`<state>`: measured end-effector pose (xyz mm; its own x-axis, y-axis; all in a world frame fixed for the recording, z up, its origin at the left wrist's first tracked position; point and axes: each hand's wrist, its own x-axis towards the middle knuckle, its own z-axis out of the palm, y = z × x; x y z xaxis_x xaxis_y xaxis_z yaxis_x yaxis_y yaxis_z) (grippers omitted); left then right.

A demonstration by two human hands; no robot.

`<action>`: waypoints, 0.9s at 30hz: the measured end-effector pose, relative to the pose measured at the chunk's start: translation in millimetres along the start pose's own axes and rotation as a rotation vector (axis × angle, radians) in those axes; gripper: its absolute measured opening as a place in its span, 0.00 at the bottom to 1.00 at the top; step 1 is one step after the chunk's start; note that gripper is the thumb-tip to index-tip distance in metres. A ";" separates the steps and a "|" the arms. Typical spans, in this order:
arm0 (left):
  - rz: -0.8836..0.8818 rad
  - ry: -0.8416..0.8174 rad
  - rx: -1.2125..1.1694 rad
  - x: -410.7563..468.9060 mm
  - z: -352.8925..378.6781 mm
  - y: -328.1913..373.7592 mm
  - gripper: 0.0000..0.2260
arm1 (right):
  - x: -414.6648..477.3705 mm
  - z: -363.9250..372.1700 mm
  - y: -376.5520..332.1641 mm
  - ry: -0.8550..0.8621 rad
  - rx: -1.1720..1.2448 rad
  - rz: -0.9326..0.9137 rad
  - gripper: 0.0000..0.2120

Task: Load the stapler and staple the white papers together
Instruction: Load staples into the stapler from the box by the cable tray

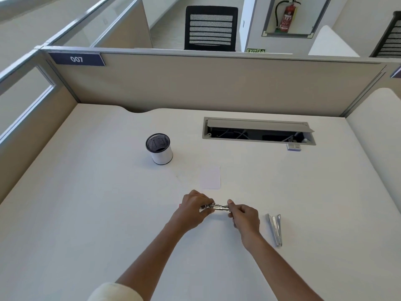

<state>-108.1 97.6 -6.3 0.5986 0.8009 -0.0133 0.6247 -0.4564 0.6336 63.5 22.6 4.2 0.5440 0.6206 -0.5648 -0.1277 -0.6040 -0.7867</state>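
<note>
At the near edge of the white table [86, 213], your cream sleeve [112, 293] shows on your left arm as both forearms reach forward. Your left hand [192, 210] and right hand [245, 218] meet over the middle of the table, each curled round one end of the silver stapler [219, 207]. The stapler lies crosswise between them, its shiny middle showing in the gap. Your left fingers wrap its left end, and your right thumb and fingers pinch its right end. You cannot tell from here whether it rests on the table or is held just above it.

Near your right hand, to the right, a silver metal piece [275, 229] lies flat on the table, apart from both hands. Just beyond the stapler lie the white papers [211, 178], untouched. Farther back on the left stands a mesh pen cup [160, 152]. To the right, a cable hatch [258, 131] is open, with a small box [293, 146] at its near right corner. Behind runs a beige partition [217, 83] bearing the label 007 [76, 59]. Beyond it are a black office chair [210, 28] and a red fire extinguisher [287, 17].
</note>
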 end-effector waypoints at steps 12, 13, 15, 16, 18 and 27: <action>-0.029 0.003 0.073 16.7 22.4 -21.4 0.08 | 26.0 9.1 1.9 0.012 -0.277 -0.128 0.14; -0.033 0.004 0.082 17.3 22.8 -21.9 0.08 | 28.5 8.7 2.6 0.007 -0.301 -0.137 0.14; -0.037 0.007 0.097 18.0 22.5 -21.7 0.08 | 32.9 7.2 4.0 0.002 -0.339 -0.152 0.15; -0.037 0.008 0.104 18.7 22.6 -22.1 0.09 | 36.1 6.6 5.3 0.002 -0.356 -0.157 0.16; -0.040 0.014 0.117 18.2 23.3 -22.6 0.09 | 41.9 4.9 8.8 0.000 -0.400 -0.172 0.18; -0.058 -0.005 0.146 15.8 21.2 -20.8 0.07 | 39.1 -16.5 -6.6 -0.093 0.097 0.164 0.18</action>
<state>-101.0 111.5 -36.0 0.5615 0.8259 -0.0508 0.7243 -0.4609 0.5128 99.3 42.6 -8.6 0.4310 0.5645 -0.7040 -0.2899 -0.6522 -0.7004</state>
